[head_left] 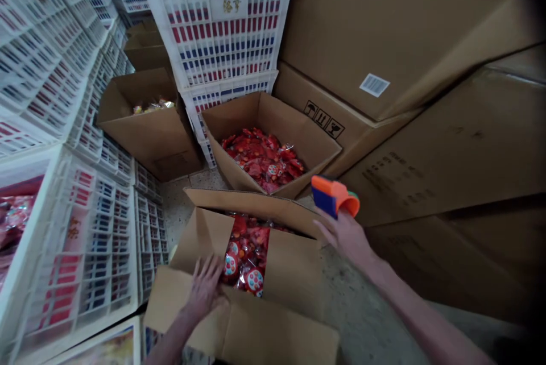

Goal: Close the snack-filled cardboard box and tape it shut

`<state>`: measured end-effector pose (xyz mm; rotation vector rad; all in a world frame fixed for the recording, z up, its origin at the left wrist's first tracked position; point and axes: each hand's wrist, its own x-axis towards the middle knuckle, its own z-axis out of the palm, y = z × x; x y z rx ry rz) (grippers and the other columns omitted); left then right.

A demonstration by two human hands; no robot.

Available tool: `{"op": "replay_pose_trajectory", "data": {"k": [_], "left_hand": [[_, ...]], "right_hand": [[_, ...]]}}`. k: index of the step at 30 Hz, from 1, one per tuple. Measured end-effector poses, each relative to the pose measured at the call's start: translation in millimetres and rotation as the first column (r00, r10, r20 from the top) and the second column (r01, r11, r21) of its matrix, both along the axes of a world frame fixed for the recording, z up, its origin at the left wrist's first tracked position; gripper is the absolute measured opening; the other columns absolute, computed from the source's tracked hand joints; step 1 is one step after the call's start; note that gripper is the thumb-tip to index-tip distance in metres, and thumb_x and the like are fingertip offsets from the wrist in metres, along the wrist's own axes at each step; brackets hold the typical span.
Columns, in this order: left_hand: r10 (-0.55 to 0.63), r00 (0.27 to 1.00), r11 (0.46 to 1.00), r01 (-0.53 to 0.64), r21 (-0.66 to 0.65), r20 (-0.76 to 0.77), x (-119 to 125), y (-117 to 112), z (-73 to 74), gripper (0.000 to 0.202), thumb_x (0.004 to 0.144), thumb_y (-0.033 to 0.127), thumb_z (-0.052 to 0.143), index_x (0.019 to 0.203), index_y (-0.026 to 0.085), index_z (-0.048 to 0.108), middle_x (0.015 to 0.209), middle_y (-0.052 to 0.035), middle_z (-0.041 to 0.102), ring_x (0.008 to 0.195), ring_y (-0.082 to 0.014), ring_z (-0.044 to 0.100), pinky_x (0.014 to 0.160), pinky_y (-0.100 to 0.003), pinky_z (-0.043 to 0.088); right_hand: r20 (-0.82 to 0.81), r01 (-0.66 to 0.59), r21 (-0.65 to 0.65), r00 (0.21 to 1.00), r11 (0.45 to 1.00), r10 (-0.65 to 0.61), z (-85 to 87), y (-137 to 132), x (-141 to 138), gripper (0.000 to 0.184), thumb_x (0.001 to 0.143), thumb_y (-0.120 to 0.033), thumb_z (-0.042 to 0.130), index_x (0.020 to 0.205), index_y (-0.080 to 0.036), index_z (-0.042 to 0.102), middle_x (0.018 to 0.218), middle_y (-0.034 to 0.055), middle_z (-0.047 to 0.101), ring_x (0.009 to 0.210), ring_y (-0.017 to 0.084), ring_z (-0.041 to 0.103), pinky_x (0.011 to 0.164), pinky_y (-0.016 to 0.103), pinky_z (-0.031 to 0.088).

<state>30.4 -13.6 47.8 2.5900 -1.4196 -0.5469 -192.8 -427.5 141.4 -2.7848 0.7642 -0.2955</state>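
Spread left hand (207,284) touches brown carton (294,268); right hand (347,237) apparently grips orange-blue dispenser (329,190).

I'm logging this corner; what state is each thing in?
Near brown cardboard box: side flaps folded inward, red packets showing.
Orange-and-blue handheld tool: gripped in the right hand.
Left hand: open, at the near box.
Middle brown cardboard box: open, partly filled.
Rear-left brown cardboard box: open, shiny packets inside.
White plastic lattice crates: stacked.

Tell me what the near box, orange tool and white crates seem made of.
Near box: matte brown cardboard, by its folded flaps. Orange tool: probably smooth plastic, given its even, bright colour. White crates: likely moulded plastic, fairly dull, from their latticed walls.
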Motion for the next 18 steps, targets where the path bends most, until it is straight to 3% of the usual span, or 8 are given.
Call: {"op": "replay_pose_trajectory", "data": {"k": [3, 5, 7, 9, 11, 13, 15, 18], "left_hand": [[0.261, 0.96, 0.965, -0.257, -0.044, 0.105, 16.2, -17.6, -48.3, 0.121, 0.061, 0.063, 0.083, 0.157, 0.007, 0.034, 0.166, -0.0326, 0.031, 0.155, -0.0507, 0.024, 0.123, -0.071, 0.016], [0.422, 0.894, 0.905, -0.405, -0.128, 0.153, 19.3, -9.4, -80.1, 0.131, 0.06, 0.068, 0.081, 0.16, 0.006, 0.023, 0.166, -0.0342, 0.027, 0.155, -0.0501, 0.023, 0.123, -0.072, 0.014], [0.501, 0.848, 0.859, -0.463, -0.219, 0.172, 20.3, 5.7, -101.5, 0.135, 0.057, 0.073, 0.08, 0.16, 0.01, 0.021, 0.166, -0.0315, 0.03, 0.155, -0.0472, 0.026, 0.125, -0.069, 0.013], [0.512, 0.843, 0.845, -0.459, -0.274, 0.167, 23.2, 19.8, -110.4, 0.139, 0.054, 0.076, 0.08, 0.16, 0.011, 0.02, 0.166, -0.0307, 0.031, 0.155, -0.0466, 0.027, 0.126, -0.067, 0.014], [0.544, 0.827, 0.812, -0.476, -0.338, 0.142, 29.7, 30.2, -111.3, 0.139, 0.055, 0.077, 0.08, 0.16, 0.008, 0.019, 0.165, -0.0316, 0.029, 0.155, -0.0469, 0.027, 0.126, -0.065, 0.019], [0.61, 0.786, 0.745, -0.525, -0.411, 0.102, 38.8, 37.8, -110.7, 0.14, 0.058, 0.077, 0.078, 0.159, 0.004, 0.016, 0.165, -0.0338, 0.028, 0.154, -0.0476, 0.028, 0.124, -0.064, 0.028], [0.641, 0.764, 0.707, -0.55, -0.444, 0.075, 48.1, 42.7, -112.7, 0.14, 0.058, 0.078, 0.077, 0.158, 0.002, 0.017, 0.164, -0.0355, 0.028, 0.153, -0.0494, 0.029, 0.122, -0.064, 0.032], [0.639, 0.766, 0.711, -0.554, -0.432, 0.071, 56.5, 43.7, -119.5, 0.136, 0.057, 0.077, 0.078, 0.156, 0.002, 0.022, 0.163, -0.0349, 0.029, 0.153, -0.05, 0.029, 0.124, -0.065, 0.03]], "right_hand": [[-0.053, -0.009, 0.03, 0.999, 0.999, 0.011, 12.5, -43.6, 29.4, 0.056, 0.093, -0.062, 0.055, 0.121, -0.019, 0.076, 0.103, 0.0155, 0.076, 0.094, 0.032, 0.071, 0.08, 0.042, 0.058], [-0.073, -0.019, 0.071, 0.997, 0.997, 0.024, -5.3, -39.9, 28.1, 0.051, 0.095, -0.062, 0.052, 0.114, -0.023, 0.078, 0.092, 0.009, 0.077, 0.08, 0.025, 0.071, 0.068, 0.033, 0.056], [-0.08, 0.013, 0.086, 0.997, 0.996, -0.006, -36.5, -12.3, 10.1, 0.05, 0.1, -0.058, 0.043, 0.119, -0.024, 0.076, 0.092, 0.0083, 0.076, 0.076, 0.023, 0.07, 0.065, 0.032, 0.054], [-0.065, 0.059, 0.048, 0.996, 0.997, -0.056, -72.2, 30.6, -16.9, 0.051, 0.103, -0.052, 0.038, 0.128, -0.024, 0.072, 0.098, 0.0123, 0.074, 0.081, 0.026, 0.07, 0.067, 0.035, 0.054], [0.033, 0.106, -0.132, 0.994, 0.986, -0.102, -106.1, 74.8, -42.9, 0.047, 0.104, -0.042, 0.038, 0.132, -0.023, 0.07, 0.095, 0.0148, 0.072, 0.083, 0.028, 0.069, 0.071, 0.039, 0.056], [0.086, 0.035, -0.244, 0.996, 0.969, -0.014, -133.1, 105.4, -60.4, 0.042, 0.103, -0.034, 0.042, 0.132, -0.024, 0.07, 0.103, 0.016, 0.072, 0.098, 0.031, 0.069, 0.082, 0.043, 0.058], [0.11, -0.047, -0.292, 0.991, 0.955, 0.082, -149.2, 114.9, -67.6, 0.043, 0.102, -0.034, 0.044, 0.138, -0.024, 0.065, 0.118, 0.0173, 0.069, 0.114, 0.034, 0.066, 0.09, 0.048, 0.059], [0.094, -0.085, -0.276, 0.989, 0.957, 0.115, -155.0, 101.9, -68.7, 0.047, 0.1, -0.034, 0.049, 0.146, -0.025, 0.058, 0.135, 0.0193, 0.062, 0.127, 0.038, 0.059, 0.096, 0.053, 0.057]]}}
